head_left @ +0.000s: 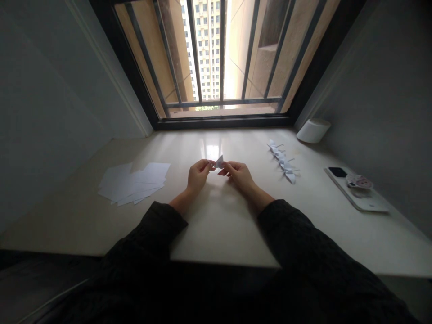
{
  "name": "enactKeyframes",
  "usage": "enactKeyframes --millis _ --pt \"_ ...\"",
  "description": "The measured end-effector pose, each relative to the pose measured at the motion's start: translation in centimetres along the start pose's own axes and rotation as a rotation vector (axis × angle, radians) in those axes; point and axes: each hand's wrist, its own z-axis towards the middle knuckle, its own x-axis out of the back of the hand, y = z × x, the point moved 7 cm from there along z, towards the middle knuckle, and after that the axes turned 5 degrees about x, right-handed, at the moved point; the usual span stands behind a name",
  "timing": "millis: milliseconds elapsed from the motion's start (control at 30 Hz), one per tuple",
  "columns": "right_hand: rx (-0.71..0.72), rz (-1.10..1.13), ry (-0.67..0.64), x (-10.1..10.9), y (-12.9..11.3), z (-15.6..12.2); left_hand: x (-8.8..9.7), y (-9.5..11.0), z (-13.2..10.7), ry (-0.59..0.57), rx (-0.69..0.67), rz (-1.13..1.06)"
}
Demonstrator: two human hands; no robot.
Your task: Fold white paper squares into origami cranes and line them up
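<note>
Left hand (198, 174) and right hand (240, 173) pinching folded paper piece (219, 162), origami cranes (280, 156) lined up at right, white paper sheets (135, 182) overlapping at left

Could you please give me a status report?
Left hand, right hand: both pinching. Small folded paper between them. Loose sheets aside, left; phone aside, right.

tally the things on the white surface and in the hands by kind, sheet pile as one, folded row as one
Sheet pile: 1
Folded row: 1
Held folded piece: 1
Phone with round attachment: 1
White round object: 1
Total: 5
</note>
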Motion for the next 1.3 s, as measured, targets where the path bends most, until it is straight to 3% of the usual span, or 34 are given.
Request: enactKeyframes --millis 133,500,867,1000,1133,1300 --pt "0.060 0.011 0.091 1.0 -0.2 0.2 0.4 -0.4 0.2 0.034 0.028 0.034" --pt "0.093 -0.056 0.080 1.1 -0.1 0.2 0.1 -0.5 0.3 -0.018 -0.025 0.084" --pt "0.282 -0.453 0.016 0.4 -2.5 -0.7 0.3 0.5 -0.3 0.013 -0.121 0.295" --pt "0.322 -0.497 0.120 1.0 -3.0 -0.8 0.6 0.6 -0.3 0.061 -0.094 0.280" --pt "0.419 -0.639 0.277 1.7 -4.1 -1.3 0.0 1.9 -1.1 0.063 -0.167 0.379" --pt "0.510 -0.712 0.253 0.9 -4.9 -1.6 -1.4 2.2 -1.7 0.026 -0.174 0.348"
